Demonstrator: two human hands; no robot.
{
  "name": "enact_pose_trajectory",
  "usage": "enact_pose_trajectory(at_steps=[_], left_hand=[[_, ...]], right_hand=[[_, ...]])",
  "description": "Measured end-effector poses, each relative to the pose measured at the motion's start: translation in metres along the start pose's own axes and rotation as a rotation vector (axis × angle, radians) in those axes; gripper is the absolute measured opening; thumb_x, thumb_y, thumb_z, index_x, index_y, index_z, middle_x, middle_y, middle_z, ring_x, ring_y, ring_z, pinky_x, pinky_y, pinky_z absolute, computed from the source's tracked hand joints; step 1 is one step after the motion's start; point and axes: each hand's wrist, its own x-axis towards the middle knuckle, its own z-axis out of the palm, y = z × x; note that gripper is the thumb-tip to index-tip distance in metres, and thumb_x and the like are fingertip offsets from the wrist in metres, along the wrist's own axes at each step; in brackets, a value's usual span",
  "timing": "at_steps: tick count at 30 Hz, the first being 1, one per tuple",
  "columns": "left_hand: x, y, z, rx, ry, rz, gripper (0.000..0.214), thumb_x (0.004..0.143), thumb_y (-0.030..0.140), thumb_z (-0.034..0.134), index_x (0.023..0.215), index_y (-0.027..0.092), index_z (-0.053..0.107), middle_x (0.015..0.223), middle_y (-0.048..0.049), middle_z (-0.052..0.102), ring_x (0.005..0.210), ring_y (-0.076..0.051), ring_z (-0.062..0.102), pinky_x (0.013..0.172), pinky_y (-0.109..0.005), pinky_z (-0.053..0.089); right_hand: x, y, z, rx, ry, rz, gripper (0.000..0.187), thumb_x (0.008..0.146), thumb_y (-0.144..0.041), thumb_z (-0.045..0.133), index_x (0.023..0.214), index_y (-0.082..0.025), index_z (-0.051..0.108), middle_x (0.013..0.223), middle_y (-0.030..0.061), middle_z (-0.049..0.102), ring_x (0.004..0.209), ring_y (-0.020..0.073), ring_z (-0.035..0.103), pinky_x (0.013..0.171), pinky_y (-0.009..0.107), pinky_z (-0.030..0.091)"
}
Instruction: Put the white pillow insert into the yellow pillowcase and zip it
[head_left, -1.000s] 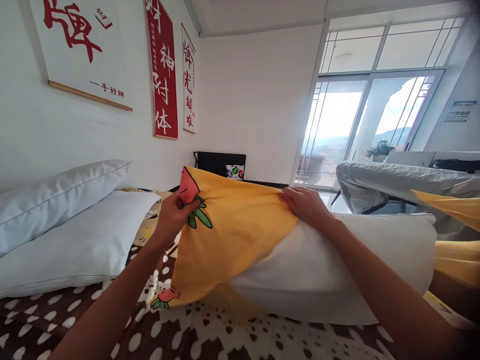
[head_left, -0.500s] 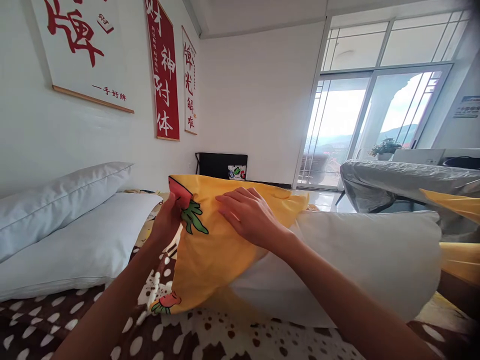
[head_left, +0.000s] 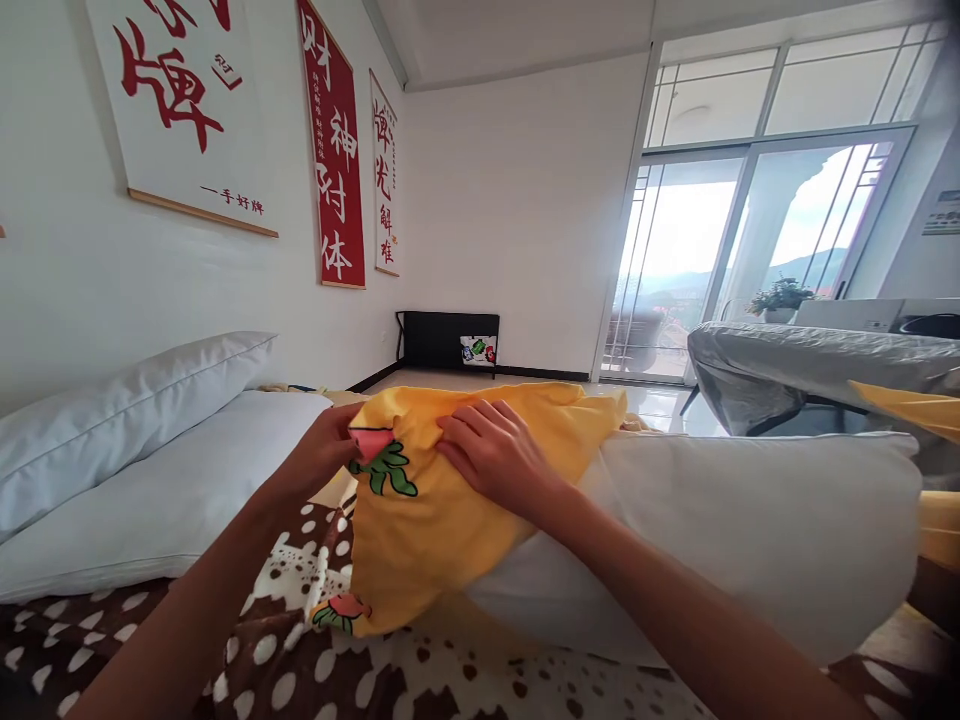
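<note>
A yellow pillowcase (head_left: pixel 442 520) printed with red carrots covers the left end of a long white pillow (head_left: pixel 750 530) that lies across the bed. My left hand (head_left: pixel 322 455) pinches the pillowcase's upper left corner by a carrot print. My right hand (head_left: pixel 499 455) rests on top of the yellow cloth, its fingers bent and pressing into the fabric close to the left hand. The rest of the pillow sticks out bare to the right.
Two white pillows (head_left: pixel 142 450) are stacked at the left by the wall. A brown blanket with white spots (head_left: pixel 315 670) covers the bed. A grey covered table (head_left: pixel 810 365) stands at the right near the glass doors (head_left: pixel 712 260).
My right hand slid from the pillowcase's right edge leftward, onto its top beside the left hand. The held corner has come down lower, and the cloth now lies flatter on the pillow.
</note>
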Motion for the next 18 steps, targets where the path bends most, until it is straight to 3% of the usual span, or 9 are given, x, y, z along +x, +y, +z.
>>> enact_pose_trajectory(at_steps=[5,8,11,13,15,18], left_hand=[[-0.003,0.018,-0.005,0.107,-0.096,0.074,0.028,0.062,0.028,0.074,0.087,0.017,0.066,0.088,-0.0031,0.066,0.084,-0.021,0.061,0.066,-0.025,0.051],[-0.004,0.021,-0.01,0.123,-0.115,0.075,0.029,0.06,0.029,0.076,0.082,0.017,0.062,0.084,-0.0017,0.062,0.083,-0.019,0.058,0.066,-0.024,0.05],[0.001,0.02,-0.015,0.142,-0.103,0.073,0.03,0.061,0.028,0.076,0.082,0.019,0.057,0.08,-0.0003,0.059,0.08,-0.018,0.056,0.062,-0.022,0.048],[0.01,0.016,-0.019,0.187,-0.073,0.076,0.03,0.062,0.028,0.076,0.083,0.019,0.056,0.08,0.0001,0.059,0.079,-0.017,0.056,0.063,-0.022,0.047],[0.025,0.008,-0.025,0.221,-0.021,0.077,0.033,0.06,0.029,0.078,0.083,0.019,0.056,0.079,0.0003,0.061,0.078,-0.016,0.056,0.064,-0.022,0.047],[0.046,-0.003,-0.03,0.208,0.121,0.085,0.036,0.058,0.034,0.078,0.08,0.018,0.056,0.076,0.0006,0.061,0.073,-0.015,0.057,0.062,-0.023,0.046]], right_hand=[[-0.01,0.048,-0.015,0.065,-0.064,0.13,0.031,0.093,-0.034,0.045,0.122,-0.026,0.055,0.127,0.009,0.055,0.114,0.0243,0.049,0.095,0.041,0.035],[-0.015,0.081,-0.03,-0.017,-0.068,0.287,0.042,0.09,-0.036,0.047,0.131,-0.025,0.047,0.13,0.0119,0.053,0.119,0.0284,0.045,0.097,0.047,0.031],[-0.02,0.099,-0.04,0.025,-0.288,0.403,0.028,0.088,-0.039,0.047,0.105,-0.022,0.06,0.096,0.0079,0.065,0.094,0.0247,0.055,0.084,0.039,0.037],[-0.021,0.103,-0.043,0.089,-0.438,0.449,0.027,0.088,-0.04,0.044,0.078,-0.021,0.06,0.07,0.0025,0.06,0.072,0.019,0.053,0.07,0.031,0.037],[-0.017,0.103,-0.044,0.095,-0.442,0.475,0.034,0.09,-0.041,0.04,0.066,-0.021,0.053,0.061,0.0004,0.054,0.063,0.0162,0.048,0.063,0.027,0.033],[-0.003,0.105,-0.045,-0.032,-0.325,0.543,0.036,0.091,-0.041,0.037,0.064,-0.021,0.051,0.06,0.0006,0.053,0.062,0.0162,0.047,0.062,0.027,0.03]])
